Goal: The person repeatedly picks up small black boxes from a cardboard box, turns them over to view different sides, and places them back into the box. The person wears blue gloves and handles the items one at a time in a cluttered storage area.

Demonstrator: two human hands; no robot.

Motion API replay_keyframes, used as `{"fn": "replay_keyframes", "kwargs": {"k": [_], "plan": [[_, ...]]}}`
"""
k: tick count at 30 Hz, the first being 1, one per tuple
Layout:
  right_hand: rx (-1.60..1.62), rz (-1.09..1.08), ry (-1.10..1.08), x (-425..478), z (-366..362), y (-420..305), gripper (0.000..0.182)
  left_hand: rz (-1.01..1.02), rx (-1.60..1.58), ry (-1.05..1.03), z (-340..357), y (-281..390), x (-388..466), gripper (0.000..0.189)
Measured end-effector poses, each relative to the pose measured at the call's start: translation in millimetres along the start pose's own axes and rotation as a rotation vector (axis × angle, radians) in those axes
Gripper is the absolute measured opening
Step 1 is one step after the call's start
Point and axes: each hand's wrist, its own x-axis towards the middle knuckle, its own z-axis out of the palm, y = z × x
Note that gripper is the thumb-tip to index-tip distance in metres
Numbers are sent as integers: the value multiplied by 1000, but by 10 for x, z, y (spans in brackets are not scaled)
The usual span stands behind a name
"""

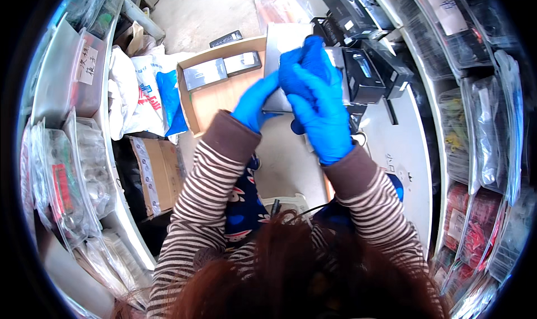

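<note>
My right hand (321, 117), in a blue glove, is closed on a dark blue cloth (298, 73), which is bunched up in front of its palm. My left hand (258, 100), gloved in the same blue, is at the left of the cloth; its fingertips reach the cloth's edge, and I cannot tell whether they grip it. Under both hands lies a silver-grey box (275, 54). Left of it is an open shallow cardboard box (197, 121) holding small boxes, one grey (205, 74) and one black (242, 63).
Black product boxes (364, 77) are piled at the right beside a white panel (402, 138). White plastic bags (142, 92) and a cardboard carton (161, 172) are at the left. Shelves with clear plastic bins (90, 75) line both sides. A bag with pinkish contents (281, 8) lies on the floor ahead.
</note>
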Motion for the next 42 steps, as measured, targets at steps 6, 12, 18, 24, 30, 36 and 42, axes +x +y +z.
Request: {"fn": "replay_keyframes", "kwargs": {"k": [6,12,18,24,30,36,42], "plan": [[-196,229,-101,-184,-31,347,66,-216,-27,99,-104,-537,63,39],[-60,288,-136,-119,-269,263,57,22,6,38,-51,-418,81,49],[-58,412,35,5,-383,319,45,20,86,54,-80,-427,179,57],[216,406,310,77,-439,162,33,117,23,73,-76,-301,165,53],[217,287,-51,-46,-168,118,52,-10,-170,-32,-65,-209,70,50],[256,144,-79,8,-195,97,54,-46,-379,-211,-105,-233,5,50],[215,67,-122,-84,-209,129,52,-26,-352,-234,-135,-233,18,52]]}}
